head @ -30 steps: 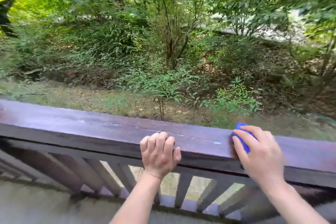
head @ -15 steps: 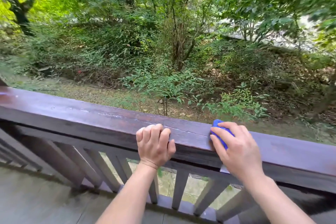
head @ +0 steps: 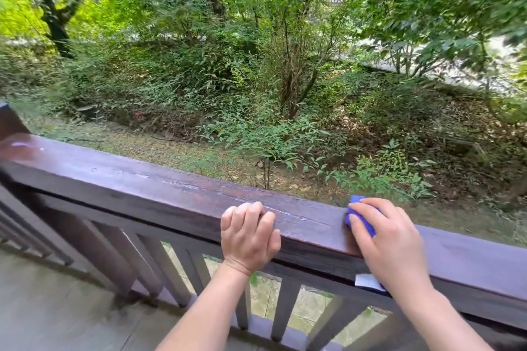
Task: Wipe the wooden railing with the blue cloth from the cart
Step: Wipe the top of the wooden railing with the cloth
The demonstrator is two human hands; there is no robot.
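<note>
So the railing is the big thing here, a dark stained wooden top rail running across in front of me with slats underneath and garden beyond; looks a bit wet and shiny toward the left, so probably slick there. My left hand is curled over the near edge, fingers clenched on the wood just to steady myself; my right hand is pressing the blue cloth flat on top of the rail, fingers spread over it and gripping it. Cloth is soft and light, bunches easily, so I'd keep the palm on its middle; there's a pale bit hanging below my wrist, maybe its corner, hard to tell.
</note>
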